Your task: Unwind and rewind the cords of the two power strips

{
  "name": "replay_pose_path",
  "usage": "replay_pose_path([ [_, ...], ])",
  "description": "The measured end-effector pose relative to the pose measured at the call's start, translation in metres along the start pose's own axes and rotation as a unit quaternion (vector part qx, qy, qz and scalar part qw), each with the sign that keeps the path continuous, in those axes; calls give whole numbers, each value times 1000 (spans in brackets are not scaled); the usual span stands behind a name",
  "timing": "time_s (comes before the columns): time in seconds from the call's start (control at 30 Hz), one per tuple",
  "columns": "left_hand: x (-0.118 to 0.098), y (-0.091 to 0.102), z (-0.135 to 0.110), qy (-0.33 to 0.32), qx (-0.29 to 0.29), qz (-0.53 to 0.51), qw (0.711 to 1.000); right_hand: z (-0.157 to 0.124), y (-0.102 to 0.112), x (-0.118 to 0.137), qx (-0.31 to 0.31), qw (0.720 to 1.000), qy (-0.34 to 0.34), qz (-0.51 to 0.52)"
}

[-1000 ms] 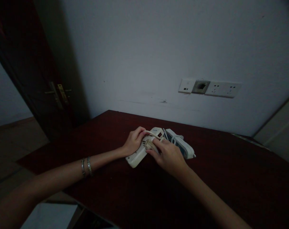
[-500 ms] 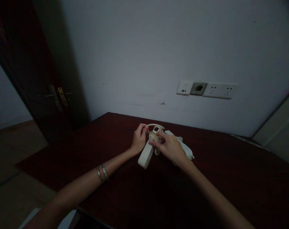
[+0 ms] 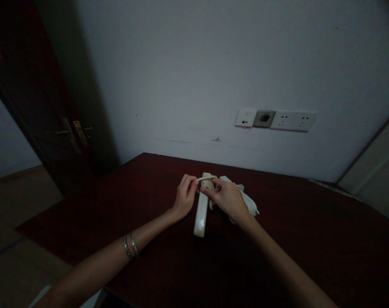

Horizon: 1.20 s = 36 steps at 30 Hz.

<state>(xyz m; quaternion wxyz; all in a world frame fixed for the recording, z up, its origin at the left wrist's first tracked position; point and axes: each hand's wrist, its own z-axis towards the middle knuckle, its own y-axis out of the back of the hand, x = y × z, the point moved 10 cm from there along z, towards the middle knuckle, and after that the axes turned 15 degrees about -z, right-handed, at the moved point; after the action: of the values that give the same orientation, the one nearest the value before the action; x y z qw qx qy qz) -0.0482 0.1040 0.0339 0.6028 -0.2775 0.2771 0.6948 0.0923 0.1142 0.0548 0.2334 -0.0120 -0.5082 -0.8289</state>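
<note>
A cream power strip (image 3: 200,216) lies on the dark red table (image 3: 155,188), its long side running away from me. My left hand (image 3: 184,199) pinches the strip's pale cord (image 3: 204,178) just left of the strip. My right hand (image 3: 229,198) grips the cord's plug (image 3: 207,184) over the far end of the strip. A second white power strip (image 3: 250,206) with a wound cord lies behind my right hand, mostly hidden by it. Two bangles ring my left wrist.
White wall sockets (image 3: 275,120) sit on the wall above the table. A dark wooden door (image 3: 37,111) with a brass handle stands open at the left. A pale cabinet edge (image 3: 372,171) shows at the right. The room is dim.
The cream power strip has turned from slanting across the table to pointing away from me. Both hands have lifted the cord and plug higher above its far end.
</note>
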Motion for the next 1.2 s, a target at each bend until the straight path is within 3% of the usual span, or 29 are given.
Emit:
replay_pose_path([
  [0.1,-15,-8,-6,-58,43,56,996,0,-1,-2,-3,1000,-9,17],
  [0.23,-20,-21,-15,-86,100,80,988,2,-7,-9,-3,998,-20,57],
  [0.33,-17,-27,-16,-92,123,97,983,5,-16,-14,46,990,-27,130],
  [0.4,-13,-27,-15,-87,126,110,982,5,-29,-14,128,963,-38,234],
  [0.47,-9,-27,-13,-79,124,117,982,3,-37,-10,201,909,-49,361],
  [0.53,-7,-28,-12,-76,126,113,983,1,-39,-9,224,864,-74,444],
  [0.57,-8,-28,-12,-77,130,111,982,1,-39,-13,216,856,-97,460],
  [0.7,-13,-30,-14,-96,138,112,979,1,-38,-30,147,872,-175,433],
  [0.9,-20,-34,-17,-142,164,110,970,6,-38,-23,146,925,-103,336],
  [1.1,-28,-41,-24,-199,224,162,940,9,-42,-26,184,936,-55,295],
  [1.2,-31,-47,-27,-211,273,211,914,12,-24,-30,123,972,-32,198],
])
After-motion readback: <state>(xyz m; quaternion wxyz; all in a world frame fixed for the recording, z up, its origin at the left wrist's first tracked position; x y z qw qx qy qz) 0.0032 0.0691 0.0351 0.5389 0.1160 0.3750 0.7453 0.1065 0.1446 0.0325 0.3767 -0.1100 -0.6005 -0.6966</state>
